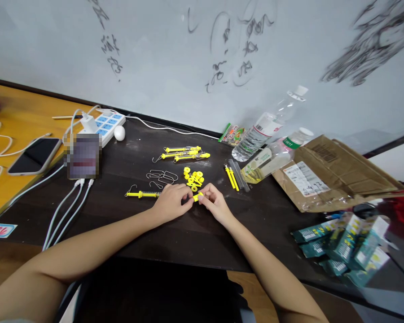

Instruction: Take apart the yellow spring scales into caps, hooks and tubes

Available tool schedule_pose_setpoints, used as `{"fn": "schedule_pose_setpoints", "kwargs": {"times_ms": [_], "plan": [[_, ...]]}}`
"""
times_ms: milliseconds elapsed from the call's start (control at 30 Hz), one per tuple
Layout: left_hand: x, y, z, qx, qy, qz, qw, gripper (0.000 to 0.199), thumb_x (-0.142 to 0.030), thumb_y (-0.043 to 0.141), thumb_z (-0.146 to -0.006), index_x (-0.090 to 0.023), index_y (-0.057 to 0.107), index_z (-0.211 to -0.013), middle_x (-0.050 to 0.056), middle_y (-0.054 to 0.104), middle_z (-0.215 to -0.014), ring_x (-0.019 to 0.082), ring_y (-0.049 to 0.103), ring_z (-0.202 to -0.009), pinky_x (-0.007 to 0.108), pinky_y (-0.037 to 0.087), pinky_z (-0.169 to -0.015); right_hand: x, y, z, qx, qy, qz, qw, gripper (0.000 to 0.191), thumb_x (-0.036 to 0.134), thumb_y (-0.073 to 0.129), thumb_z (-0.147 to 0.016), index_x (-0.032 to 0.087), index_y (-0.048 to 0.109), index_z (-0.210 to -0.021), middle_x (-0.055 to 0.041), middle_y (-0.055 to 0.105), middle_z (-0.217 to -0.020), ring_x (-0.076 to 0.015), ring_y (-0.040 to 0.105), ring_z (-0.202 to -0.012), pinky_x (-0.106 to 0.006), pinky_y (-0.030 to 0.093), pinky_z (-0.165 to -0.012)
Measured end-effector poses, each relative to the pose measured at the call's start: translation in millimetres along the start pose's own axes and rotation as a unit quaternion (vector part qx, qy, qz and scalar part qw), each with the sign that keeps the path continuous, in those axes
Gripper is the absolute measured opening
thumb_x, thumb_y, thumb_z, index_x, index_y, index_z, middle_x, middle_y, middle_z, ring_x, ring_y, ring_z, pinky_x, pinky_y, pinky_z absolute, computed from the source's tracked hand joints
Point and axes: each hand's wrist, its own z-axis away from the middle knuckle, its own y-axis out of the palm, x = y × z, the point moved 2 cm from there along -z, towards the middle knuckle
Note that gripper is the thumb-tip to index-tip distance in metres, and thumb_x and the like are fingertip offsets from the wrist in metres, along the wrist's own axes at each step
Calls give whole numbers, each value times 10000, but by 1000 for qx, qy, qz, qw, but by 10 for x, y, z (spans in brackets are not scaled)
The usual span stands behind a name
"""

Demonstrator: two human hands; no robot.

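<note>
My right hand pinches a small yellow plastic piece between thumb and fingers. My left hand is closed too, its thumb and fingertips at the left end of the same piece. A yellow spring scale with a wire hook lies left of my left hand, which hides its right end. Just beyond my fingers is a pile of yellow plastic parts, rings and caps among them. Several metal wire hooks lie to the left of the pile. Further back, several yellow spring scales lie together.
Right of the pile are yellow rods and clear tubes. Two plastic bottles, a cardboard package and green boxes stand further right. A power strip, a phone and white cables lie left.
</note>
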Motion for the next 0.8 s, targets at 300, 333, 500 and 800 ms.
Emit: {"fn": "schedule_pose_setpoints", "kwargs": {"times_ms": [300, 333, 500, 800], "plan": [[8, -23, -21, 13, -33, 76, 996, 84, -207, 535, -798, -183, 541, -718, -47, 600, -709, 125, 549, -687, 271, 324, -668, -29, 41, 22, 5, -24, -10, 1000, 292, 439, 635, -791, 215, 450, -821, 52, 487, -615, -95, 416, -529, -232, 308, -520], [13, -27, -24, 16, -42, 88, 995, 81, -195, 535, -790, -183, 541, -710, -50, 598, -694, 121, 542, -665, 265, 326, -656, -29, 47, 25, 6, -24, -9, 1000, 295, 439, 637, -788, 216, 448, -822, 51, 487, -620, -96, 418, -532, -232, 311, -522], [30, -39, -33, 20, -69, 98, 993, 75, -182, 544, -766, -185, 549, -691, -54, 595, -658, 116, 527, -615, 256, 335, -637, -28, 72, 39, 2, -30, -7, 1000, 291, 418, 645, -782, 216, 440, -826, 52, 476, -640, -95, 418, -542, -233, 326, -534], [44, -24, -32, 14, -59, 62, 996, 68, -197, 564, -763, -187, 564, -696, -47, 633, -693, 135, 577, -684, 290, 361, -732, -34, 76, 45, -24, -34, 0, 999, 276, 387, 656, -777, 211, 448, -820, 62, 448, -618, -85, 391, -523, -227, 308, -511]]}}
